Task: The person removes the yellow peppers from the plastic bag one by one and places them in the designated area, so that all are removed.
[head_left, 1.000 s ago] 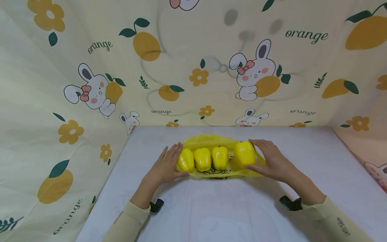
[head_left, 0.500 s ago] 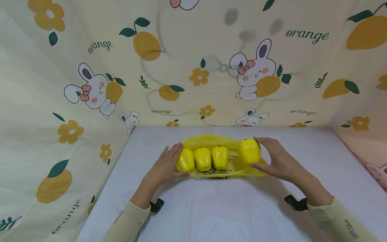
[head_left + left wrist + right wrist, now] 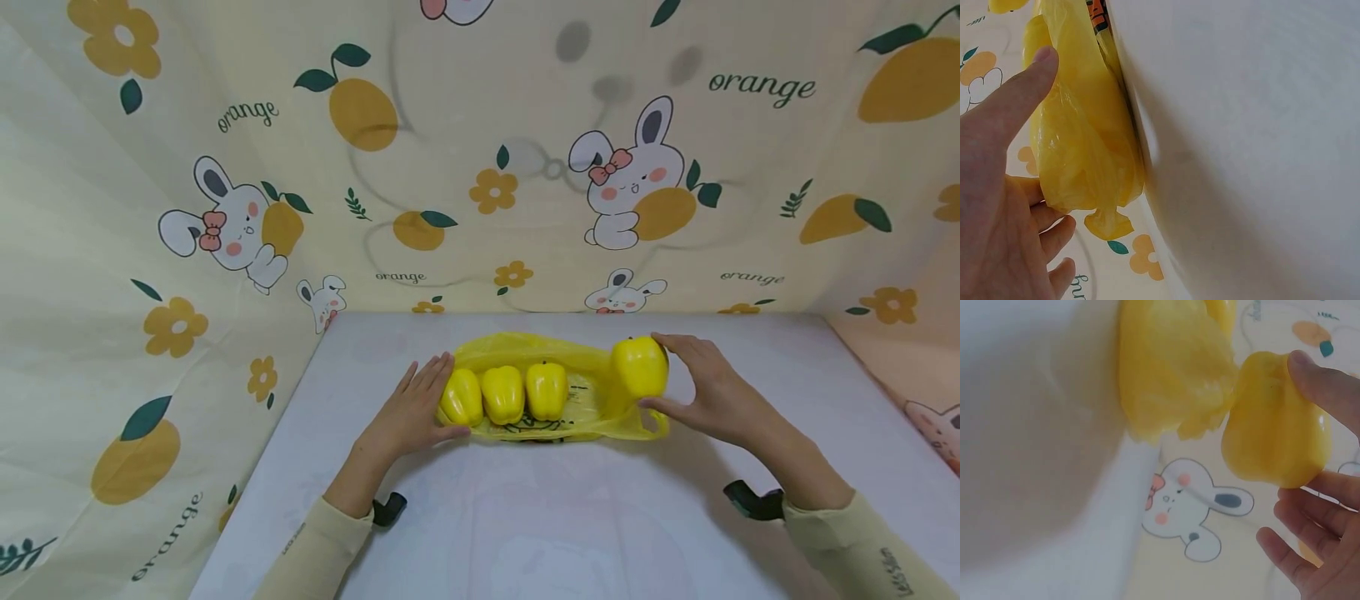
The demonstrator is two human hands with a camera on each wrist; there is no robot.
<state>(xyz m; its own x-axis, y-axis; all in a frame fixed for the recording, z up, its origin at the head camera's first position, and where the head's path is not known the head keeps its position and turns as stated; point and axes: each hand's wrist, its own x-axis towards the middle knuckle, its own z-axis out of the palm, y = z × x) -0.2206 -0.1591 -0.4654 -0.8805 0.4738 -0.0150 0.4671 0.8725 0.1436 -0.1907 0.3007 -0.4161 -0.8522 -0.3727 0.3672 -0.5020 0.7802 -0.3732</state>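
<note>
Three yellow bell peppers, among them the middle one (image 3: 502,395), lie in a row in an open yellow plastic bag (image 3: 577,425) on the table. At the bag's left end, my left hand (image 3: 408,412) holds the bag around the leftmost pepper (image 3: 462,397), thumb on the near side and fingers on the far side. My right hand (image 3: 712,392) pinches another yellow bell pepper (image 3: 1275,422) between thumb and fingertips. That pepper is upright, raised at the bag's right end. In the right wrist view it stands clear of the table, close beside the bag's edge.
The white table (image 3: 540,517) reaches to a cream cloth backdrop (image 3: 465,100) printed with rabbits and oranges, which also hangs at the left and right. A black strap piece (image 3: 753,502) shows at the right wrist, and a similar one (image 3: 390,509) at the left.
My right hand has moved right and slightly up with the pepper, from over the bag's right part to its right end. The left hand and the three other peppers have stayed put.
</note>
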